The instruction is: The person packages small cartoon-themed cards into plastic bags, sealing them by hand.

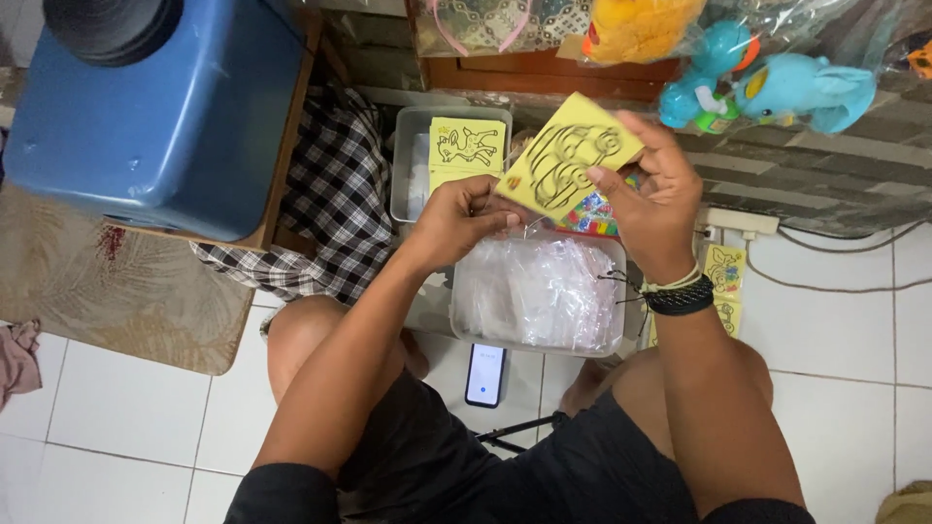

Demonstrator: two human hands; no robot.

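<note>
The right hand (655, 199) has its grip pinched on a yellow card (571, 157) printed with a car outline, held tilted above a tray of clear plastic bags (539, 291). The left hand (456, 221) grips the card's lower corner. Behind sits a grey tray (408, 146) of yellow cards; a phone (485, 375) lies on the floor.

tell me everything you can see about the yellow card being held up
The yellow card is a thin, flat rectangle, apparently paper or cardboard, with a black line drawing of a car on its face. It is tilted, held above a tray of clear plastic bags. The right hand pinches its right edge; the left hand sits at its lower left corner, contact unclear.
</note>
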